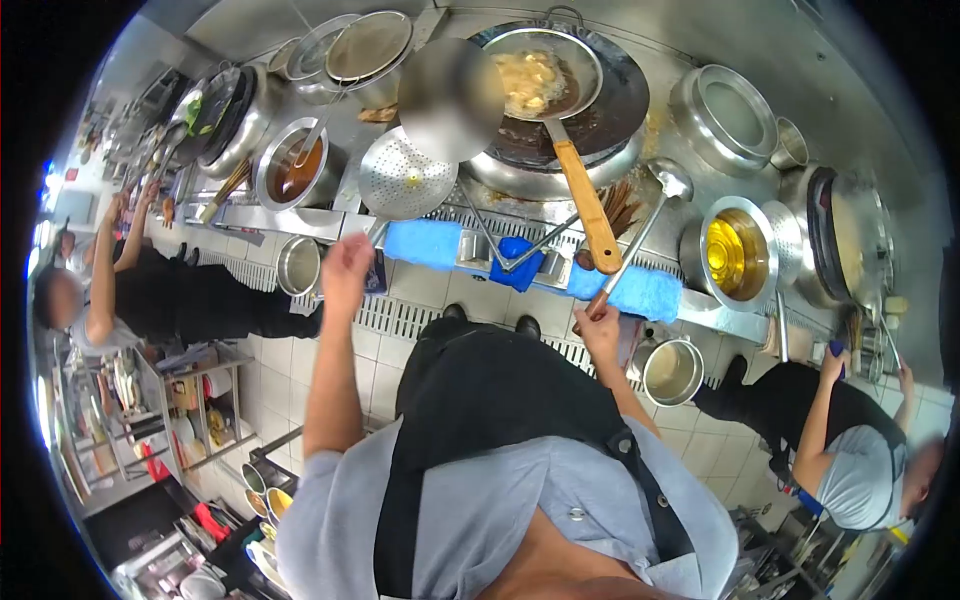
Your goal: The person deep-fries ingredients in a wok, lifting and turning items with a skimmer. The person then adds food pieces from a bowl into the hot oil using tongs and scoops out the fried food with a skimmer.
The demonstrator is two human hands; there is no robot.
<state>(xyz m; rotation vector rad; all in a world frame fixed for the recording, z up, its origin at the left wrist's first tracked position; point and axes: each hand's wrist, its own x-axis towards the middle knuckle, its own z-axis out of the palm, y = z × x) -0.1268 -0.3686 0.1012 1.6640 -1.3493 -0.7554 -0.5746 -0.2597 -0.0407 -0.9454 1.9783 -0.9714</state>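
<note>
My right hand (598, 330) is closed around the brown handle end of a ladle (672, 180), whose bowl lies up beside the wok's right side. My left hand (347, 265) is closed at the handle of a round perforated skimmer (405, 180), over the stove's front edge. Between them a dark wok (625, 95) sits on the burner. A mesh strainer (570, 58) with a flat wooden handle (585, 200) rests across the wok, and pale golden food (530, 82) shows in it. A blurred disc hides the wok's left part.
Left stands a pot of reddish-brown liquid (297, 172); right, a pot of yellow oil (738, 250). Blue towels (425, 243) line the front rail. Saucepans (673, 370) hang below it. Co-workers (850, 440) stand on both sides, one at the left (190, 275).
</note>
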